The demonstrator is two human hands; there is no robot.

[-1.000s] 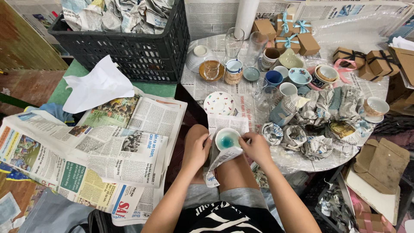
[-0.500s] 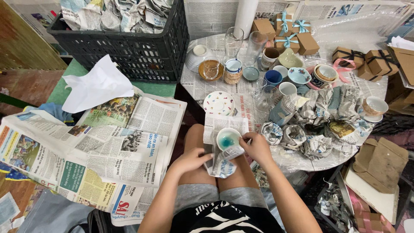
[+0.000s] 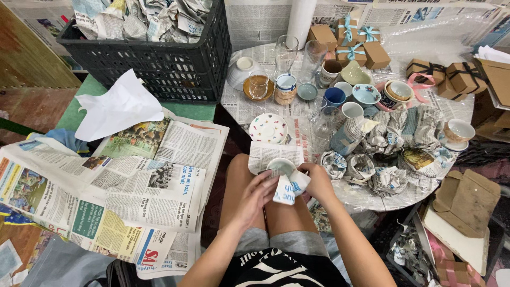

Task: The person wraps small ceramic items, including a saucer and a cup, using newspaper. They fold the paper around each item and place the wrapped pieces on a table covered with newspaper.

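1. Newsprint sheet (image 3: 281,155) lies on the person's knees, half folded around a small white ceramic cup (image 3: 282,168) to pad it.
2. Left hand (image 3: 254,194) presses the paper flat.
3. Right hand (image 3: 317,182) pinches the wrapped side.

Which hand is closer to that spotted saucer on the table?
Left. The left hand sits just below the saucer; the right hand is farther, below and to its right.

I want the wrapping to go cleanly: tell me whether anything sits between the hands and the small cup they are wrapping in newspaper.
Nothing visible does. The left hand and right hand both touch the small white cup with a teal inside, with only its own newspaper sheet folded around the lower part.
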